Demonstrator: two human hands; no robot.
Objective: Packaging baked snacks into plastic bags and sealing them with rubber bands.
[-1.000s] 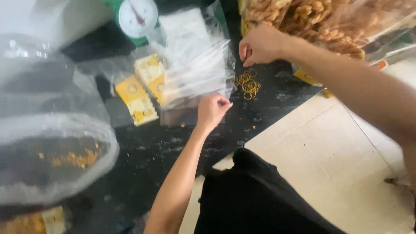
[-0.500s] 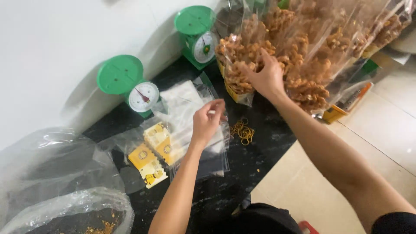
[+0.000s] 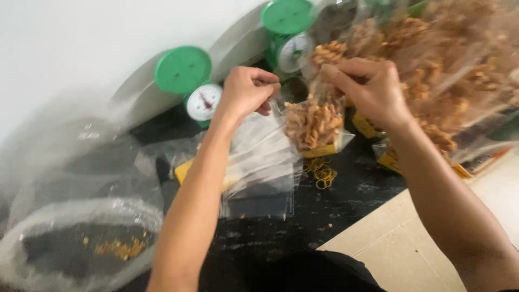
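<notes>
A small clear bag of brown fried snacks (image 3: pixel 314 123) hangs in the air between my hands. My left hand (image 3: pixel 246 91) pinches the bag's top left edge. My right hand (image 3: pixel 370 89) grips its top right edge, fingers curled. Under the bag lies a stack of empty clear bags (image 3: pixel 262 162) with yellow labels on the dark counter (image 3: pixel 303 216). A small heap of yellow rubber bands (image 3: pixel 323 173) lies just below the held bag.
Two green kitchen scales (image 3: pixel 186 81) (image 3: pixel 286 32) stand against the white wall. A pile of filled snack bags (image 3: pixel 454 70) sits at the right. A large clear plastic sack (image 3: pixel 81 238) with crumbs is at the left. Pale floor tiles (image 3: pixel 389 249) show below the counter.
My right hand left the snack pile with a filled bag and brought it over the empty bags. My left hand rose off the bag stack and took the bag's other edge.
</notes>
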